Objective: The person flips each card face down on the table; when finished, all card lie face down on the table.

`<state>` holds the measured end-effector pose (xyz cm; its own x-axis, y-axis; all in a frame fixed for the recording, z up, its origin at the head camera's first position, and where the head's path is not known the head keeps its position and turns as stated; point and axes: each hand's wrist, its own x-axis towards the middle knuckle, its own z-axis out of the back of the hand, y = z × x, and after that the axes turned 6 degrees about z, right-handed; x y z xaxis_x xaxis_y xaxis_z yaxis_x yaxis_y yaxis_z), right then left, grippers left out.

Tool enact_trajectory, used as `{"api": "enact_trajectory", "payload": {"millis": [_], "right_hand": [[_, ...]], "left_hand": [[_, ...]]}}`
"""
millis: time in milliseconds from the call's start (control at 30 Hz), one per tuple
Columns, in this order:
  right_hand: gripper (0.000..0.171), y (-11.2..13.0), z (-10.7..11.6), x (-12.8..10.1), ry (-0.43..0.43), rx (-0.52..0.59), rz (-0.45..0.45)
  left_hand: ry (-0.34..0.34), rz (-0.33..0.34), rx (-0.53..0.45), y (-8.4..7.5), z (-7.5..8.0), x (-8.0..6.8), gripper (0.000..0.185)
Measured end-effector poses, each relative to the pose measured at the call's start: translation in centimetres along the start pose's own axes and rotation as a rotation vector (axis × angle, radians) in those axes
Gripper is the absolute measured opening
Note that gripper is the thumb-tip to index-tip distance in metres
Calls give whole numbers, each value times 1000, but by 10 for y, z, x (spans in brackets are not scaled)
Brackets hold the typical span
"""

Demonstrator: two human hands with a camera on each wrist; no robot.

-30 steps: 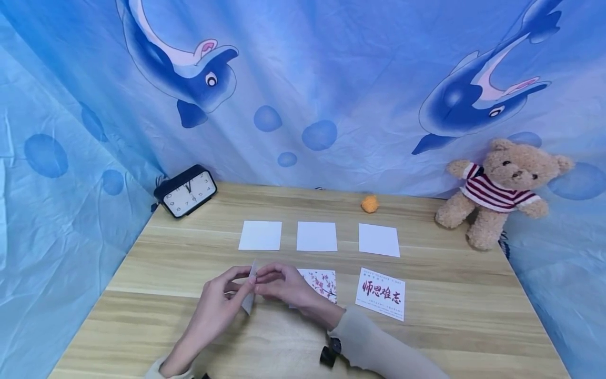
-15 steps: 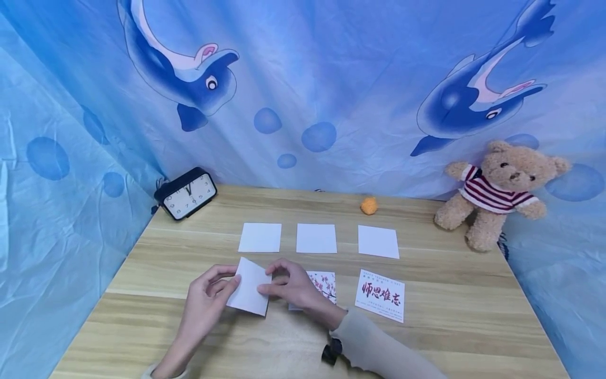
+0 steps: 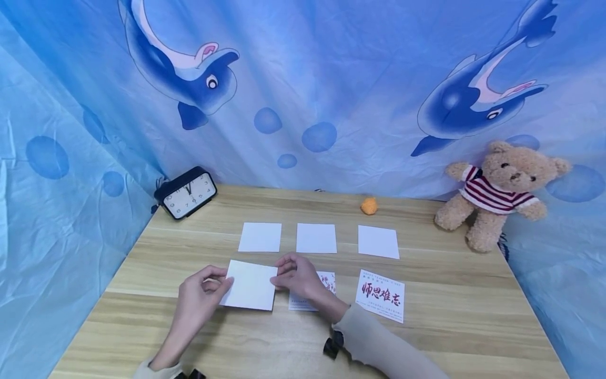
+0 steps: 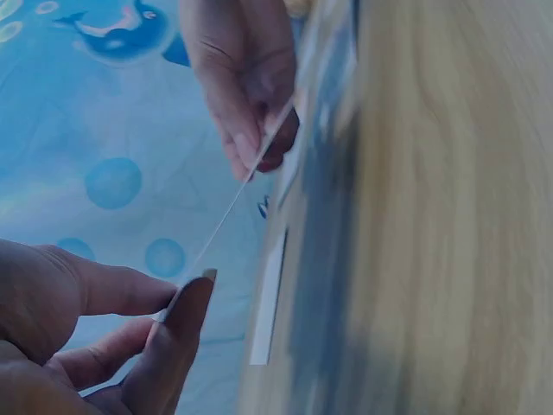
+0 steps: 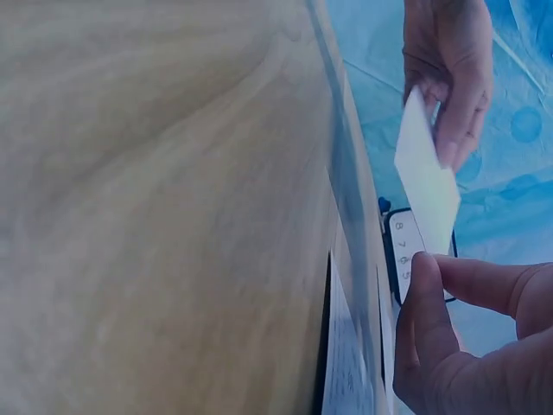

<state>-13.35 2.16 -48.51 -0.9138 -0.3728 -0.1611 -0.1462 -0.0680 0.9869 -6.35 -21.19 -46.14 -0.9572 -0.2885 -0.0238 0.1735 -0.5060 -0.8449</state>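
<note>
Both hands hold one square white card (image 3: pixel 251 286) above the near left part of the table, its blank face toward the head camera. My left hand (image 3: pixel 201 295) pinches its left edge between thumb and fingers. At the right edge my right hand (image 3: pixel 300 281) pinches it the same way. The left wrist view shows the card (image 4: pixel 226 212) almost edge-on between the two hands. Under the right forearm lies a card with pink blossoms (image 3: pixel 326 281), partly covered. To its right lies a card with red Chinese characters (image 3: pixel 381 295).
Three blank white cards (image 3: pixel 260 237) lie in a row farther back on the wooden table (image 3: pixel 450 295). A black clock (image 3: pixel 187 193) stands at the back left. An orange fuzzy ball (image 3: pixel 369 206) and a teddy bear (image 3: pixel 504 192) are at the back right, before a blue dolphin curtain.
The card has turned from edge-on to showing its blank white face. The hands have moved apart to its opposite edges, the left hand shifting left.
</note>
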Motion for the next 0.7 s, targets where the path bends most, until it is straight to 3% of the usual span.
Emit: {"api": "enact_trajectory", "payload": {"millis": [133,433,700], "right_hand": [[39,-1,1,4,-27,18,-28],[26,-3,2,7,-41,4,-60],[25,-5,5,6,-25,13,-74]], "left_hand": [[7,6,93,2,-3,5,17],[59,34,191,9,-7,12,26],[88,55,273,9,-11,19,31]]}}
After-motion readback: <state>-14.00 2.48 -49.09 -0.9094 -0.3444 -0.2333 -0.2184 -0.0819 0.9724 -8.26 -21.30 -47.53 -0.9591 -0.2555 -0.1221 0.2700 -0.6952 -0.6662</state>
